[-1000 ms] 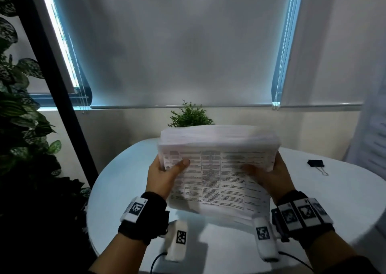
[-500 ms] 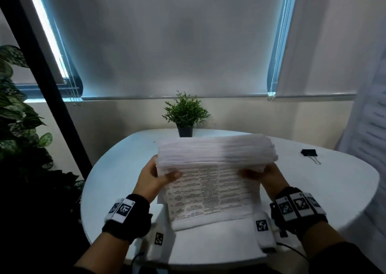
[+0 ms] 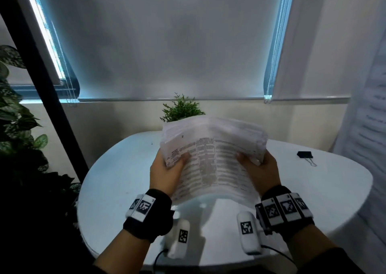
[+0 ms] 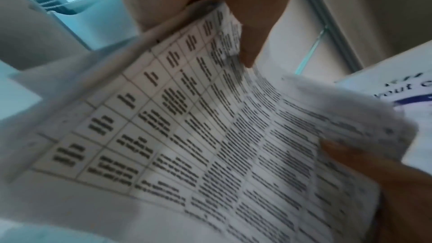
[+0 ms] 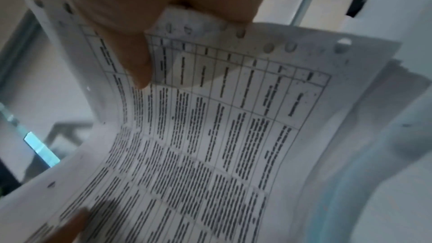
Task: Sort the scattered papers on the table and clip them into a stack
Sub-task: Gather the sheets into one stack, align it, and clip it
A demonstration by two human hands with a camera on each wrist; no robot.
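Overhead, both hands' fingers grip the paper stack (image 3: 211,154) above the white table (image 3: 313,190) — blinds (image 3: 167,44) drawn.

Paper stack (image 3: 213,156) held over table (image 3: 117,190) btwn both hands, plant (image 3: 181,111) behind, binder clip (image 3: 305,155) to its right.

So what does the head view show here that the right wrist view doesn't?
Only the head view shows the small green potted plant behind the papers, the white round table as a whole, and both wrists with their black marker bands. Only the right wrist view shows the punched holes along the top sheet's edge and its ruled table lines. Both show the thick stack of white printed papers, the right hand gripping it, the left hand and the black binder clip lying on the table.
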